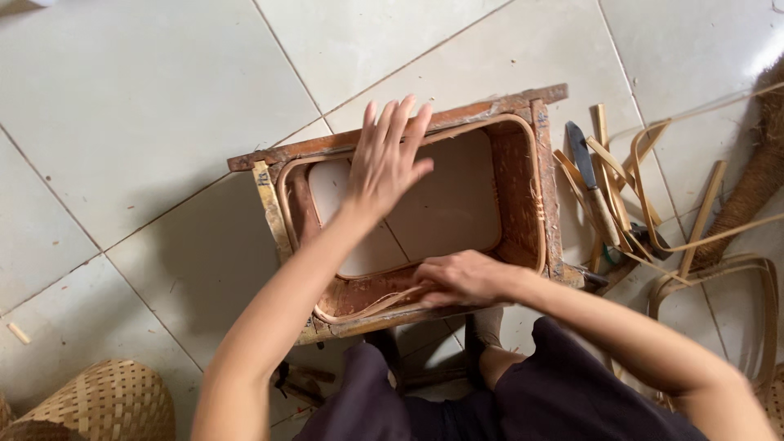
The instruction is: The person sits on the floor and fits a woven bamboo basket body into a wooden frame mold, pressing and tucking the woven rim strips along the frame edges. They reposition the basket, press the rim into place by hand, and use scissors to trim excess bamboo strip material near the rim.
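L hand [385,159] fingers spread flat, holding nothing, over frame [543,175] far rail. R hand [460,278] fingers pinch strip [367,306] at near rail. Risk: strip springs out if pinch slackens.

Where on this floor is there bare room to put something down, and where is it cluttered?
Bare white floor tiles lie left of and above the rectangular wooden frame mould. Right of it, a dark-bladed knife and loose bamboo strips crowd the floor; a woven bamboo basket fills the lower left.
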`<state>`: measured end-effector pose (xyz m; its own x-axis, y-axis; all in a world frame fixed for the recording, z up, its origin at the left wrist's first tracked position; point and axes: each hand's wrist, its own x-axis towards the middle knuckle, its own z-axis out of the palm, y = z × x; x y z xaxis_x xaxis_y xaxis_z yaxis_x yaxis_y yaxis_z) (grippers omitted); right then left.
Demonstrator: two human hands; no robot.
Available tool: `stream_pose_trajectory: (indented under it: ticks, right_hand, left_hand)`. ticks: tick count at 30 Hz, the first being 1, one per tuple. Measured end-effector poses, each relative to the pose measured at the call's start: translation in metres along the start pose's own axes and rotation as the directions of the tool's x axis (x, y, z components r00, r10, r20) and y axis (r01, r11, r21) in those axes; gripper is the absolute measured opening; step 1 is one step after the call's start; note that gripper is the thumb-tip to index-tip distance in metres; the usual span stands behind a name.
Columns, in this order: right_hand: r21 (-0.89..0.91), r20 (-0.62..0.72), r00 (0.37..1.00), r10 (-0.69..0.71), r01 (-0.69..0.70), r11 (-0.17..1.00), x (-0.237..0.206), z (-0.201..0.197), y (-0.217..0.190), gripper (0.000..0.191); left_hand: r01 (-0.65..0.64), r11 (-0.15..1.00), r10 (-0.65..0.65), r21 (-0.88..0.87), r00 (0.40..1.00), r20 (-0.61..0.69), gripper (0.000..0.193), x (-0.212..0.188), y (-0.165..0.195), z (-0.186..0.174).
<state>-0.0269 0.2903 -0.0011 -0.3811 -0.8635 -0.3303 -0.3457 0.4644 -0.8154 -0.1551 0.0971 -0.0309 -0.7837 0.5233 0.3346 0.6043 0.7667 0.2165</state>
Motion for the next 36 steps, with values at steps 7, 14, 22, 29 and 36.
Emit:
stream_pose_trajectory:
  ticks: [7,14,22,29,36]
  right_hand:
    - [-0.555,0.305,0.922,0.237,-0.030,0.831,-0.100,-0.035,0.037,0.023]
    - [-0.464,0.371,0.903,0.215,-0.020,0.886,-0.094,-0.038,0.051,0.016]
    - [-0.496,0.257,0.960,0.107,0.036,0.867,-0.094,-0.036,0.024,0.062]
    - [-0.172,-0.185,0.982,-0.048,0.015,0.985,-0.063,0.035,-0.002,0.061]
    - [-0.277,-0.220,0.951,-0.215,0.150,0.949,-0.067,0.041,0.011,0.052]
  left_hand:
    - [0.515,0.725,-0.172,-0.458,0.779,0.603,0.033,-0.140,0.112,-0.070]
    - [0.503,0.695,-0.294,-0.513,0.851,0.436,0.021,-0.141,0.131,-0.076]
    - [0.170,0.894,-0.043,-0.414,0.954,0.297,0.085,-0.158,0.134,-0.071]
    - [0.169,0.926,-0.035,-0.337,0.928,0.370,0.079,-0.174,0.130,-0.058]
    - [0.112,0.912,0.039,-0.395,0.935,0.353,0.071,-0.183,0.126,-0.055]
